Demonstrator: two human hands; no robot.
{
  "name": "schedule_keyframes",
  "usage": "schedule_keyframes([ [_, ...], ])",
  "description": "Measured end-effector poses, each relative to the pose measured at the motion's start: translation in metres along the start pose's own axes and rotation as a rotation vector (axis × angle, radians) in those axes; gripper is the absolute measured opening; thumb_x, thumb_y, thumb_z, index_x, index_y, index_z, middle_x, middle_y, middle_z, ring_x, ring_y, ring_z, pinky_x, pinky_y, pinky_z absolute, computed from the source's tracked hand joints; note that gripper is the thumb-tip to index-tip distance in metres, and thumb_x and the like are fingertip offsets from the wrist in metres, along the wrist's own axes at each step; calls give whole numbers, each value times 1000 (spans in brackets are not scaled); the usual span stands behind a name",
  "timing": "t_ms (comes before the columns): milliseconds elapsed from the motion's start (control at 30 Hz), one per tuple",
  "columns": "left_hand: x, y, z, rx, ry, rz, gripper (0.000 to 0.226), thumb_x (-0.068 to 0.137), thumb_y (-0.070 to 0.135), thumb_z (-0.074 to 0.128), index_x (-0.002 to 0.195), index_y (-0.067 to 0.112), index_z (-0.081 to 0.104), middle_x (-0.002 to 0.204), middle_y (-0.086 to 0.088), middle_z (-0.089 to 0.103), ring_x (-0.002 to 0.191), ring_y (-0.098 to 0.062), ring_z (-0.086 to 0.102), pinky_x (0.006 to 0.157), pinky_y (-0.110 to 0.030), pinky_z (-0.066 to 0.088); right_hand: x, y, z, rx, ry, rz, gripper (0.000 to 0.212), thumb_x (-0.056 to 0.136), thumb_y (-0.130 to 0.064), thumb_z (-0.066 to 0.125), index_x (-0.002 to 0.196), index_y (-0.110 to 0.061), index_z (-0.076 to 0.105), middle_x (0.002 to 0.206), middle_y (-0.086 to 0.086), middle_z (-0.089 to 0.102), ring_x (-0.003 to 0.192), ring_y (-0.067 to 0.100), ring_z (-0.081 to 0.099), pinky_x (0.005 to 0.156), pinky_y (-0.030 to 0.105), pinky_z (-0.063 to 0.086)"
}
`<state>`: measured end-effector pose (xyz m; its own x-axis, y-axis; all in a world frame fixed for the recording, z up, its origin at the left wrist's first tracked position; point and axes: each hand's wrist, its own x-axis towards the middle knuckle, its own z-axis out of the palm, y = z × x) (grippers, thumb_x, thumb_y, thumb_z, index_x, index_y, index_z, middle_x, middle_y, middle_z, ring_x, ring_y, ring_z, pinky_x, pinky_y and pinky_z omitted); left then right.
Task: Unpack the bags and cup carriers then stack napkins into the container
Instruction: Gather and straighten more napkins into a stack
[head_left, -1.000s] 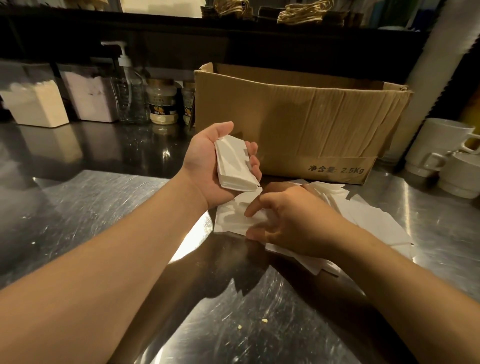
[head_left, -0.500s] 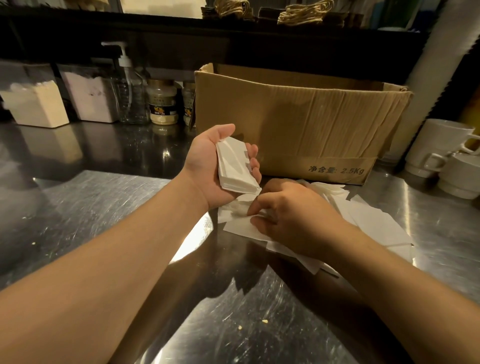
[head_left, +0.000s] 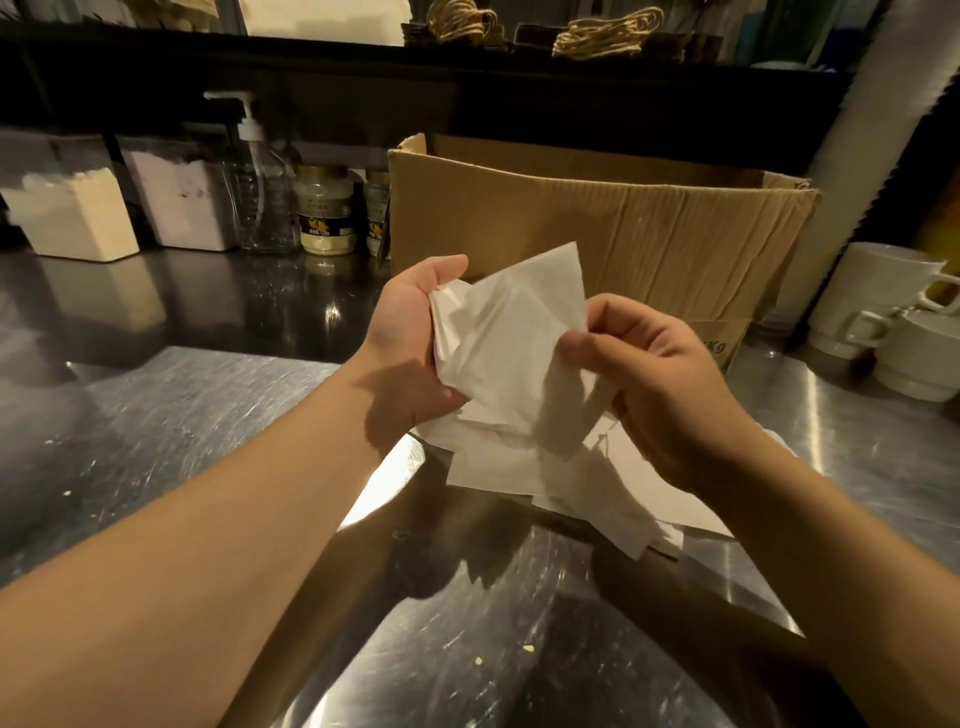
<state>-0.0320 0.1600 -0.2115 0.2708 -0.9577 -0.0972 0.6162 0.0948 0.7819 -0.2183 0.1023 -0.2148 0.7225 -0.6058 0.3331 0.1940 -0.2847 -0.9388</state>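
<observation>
My left hand (head_left: 410, 332) holds a small stack of white napkins (head_left: 467, 343) above the steel counter. My right hand (head_left: 649, 374) pinches a loose napkin (head_left: 535, 322) between thumb and fingers and holds it up against that stack. Below both hands several more loose white napkins (head_left: 519, 467) lie scattered on the counter. Behind them stands an open brown cardboard box (head_left: 597, 234); its inside is hidden.
At the back left stand two containers of powder (head_left: 78, 218), a clear pump bottle (head_left: 260, 192) and two jars (head_left: 324, 213). White mugs (head_left: 893, 322) are stacked at the right edge. Paper bags with twine handles (head_left: 602, 36) sit on the dark shelf above. Crumbs dot the steel counter (head_left: 182, 415).
My right hand has lifted off the pile on the counter with one napkin and brought it up to the stack in my left hand.
</observation>
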Motion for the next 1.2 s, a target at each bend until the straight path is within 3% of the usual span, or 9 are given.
schedule_keyframes([
  [100, -3, -1, 2, -10, -13, -8, 34, 99, 41, 45, 91, 13, 62, 76, -7, 67, 67, -23, 69, 67, -33, 59, 5, -1, -6, -69, 55, 152, 9, 96, -12, 62, 90, -12, 68, 86, -1, 72, 84, 17, 68, 72, 32, 58],
  [167, 1, 3, -4, -27, 39, -6, 29, 94, 42, 52, 98, 13, 57, 82, -7, 62, 74, -23, 62, 76, -35, 53, 9, 2, -11, -289, 76, 237, 5, 95, -18, 67, 98, -17, 70, 92, -2, 74, 90, 22, 71, 82, 43, 62],
  [267, 5, 2, -8, -75, 75, -3, 35, 89, 40, 57, 110, 12, 53, 84, -7, 60, 70, -20, 54, 70, -32, 47, 12, 7, -15, -812, 58, 263, 16, 95, -28, 68, 109, -27, 60, 98, -5, 68, 88, 16, 67, 78, 40, 63],
  [334, 7, 1, -10, -83, 55, -9, 39, 88, 41, 58, 113, 11, 53, 84, -7, 60, 69, -20, 54, 67, -31, 48, 13, 7, -13, -940, 12, 290, 24, 95, -32, 69, 111, -32, 52, 99, -8, 62, 87, 13, 62, 73, 33, 61],
  [434, 9, 2, -11, -88, 44, -25, 41, 87, 42, 58, 115, 12, 54, 84, -7, 61, 69, -20, 55, 65, -31, 50, 14, 11, -12, -966, -4, 315, 37, 89, -37, 76, 112, -32, 47, 101, -10, 56, 87, 11, 57, 69, 25, 56],
  [534, 9, 1, -11, -95, 35, -27, 41, 87, 42, 58, 116, 13, 55, 85, -7, 61, 70, -19, 56, 65, -31, 51, 14, 13, -11, -971, -14, 285, 45, 82, -41, 82, 113, -33, 50, 100, -12, 58, 86, 9, 59, 70, 27, 57],
  [667, 11, 1, -13, -103, 21, -37, 42, 87, 42, 58, 117, 13, 53, 85, -7, 61, 70, -20, 56, 66, -31, 51, 14, 16, -10, -905, -56, 303, 62, 84, -28, 82, 138, -31, 52, 108, -10, 62, 93, 9, 61, 76, 25, 54],
  [901, 11, 1, -14, -84, -7, -37, 40, 88, 43, 57, 115, 14, 51, 85, -6, 60, 70, -20, 55, 67, -31, 49, 12, 12, -15, -927, -88, 256, 15, 93, -25, 69, 106, -34, 72, 98, -8, 70, 89, 16, 67, 79, 41, 62],
  [1201, 10, 1, -13, -94, -44, 6, 39, 88, 41, 56, 115, 14, 49, 84, -6, 59, 69, -19, 54, 66, -31, 49, 13, 12, -24, -713, -148, 161, 18, 91, -18, 75, 95, -35, 72, 91, -14, 74, 87, 7, 71, 78, 30, 62],
])
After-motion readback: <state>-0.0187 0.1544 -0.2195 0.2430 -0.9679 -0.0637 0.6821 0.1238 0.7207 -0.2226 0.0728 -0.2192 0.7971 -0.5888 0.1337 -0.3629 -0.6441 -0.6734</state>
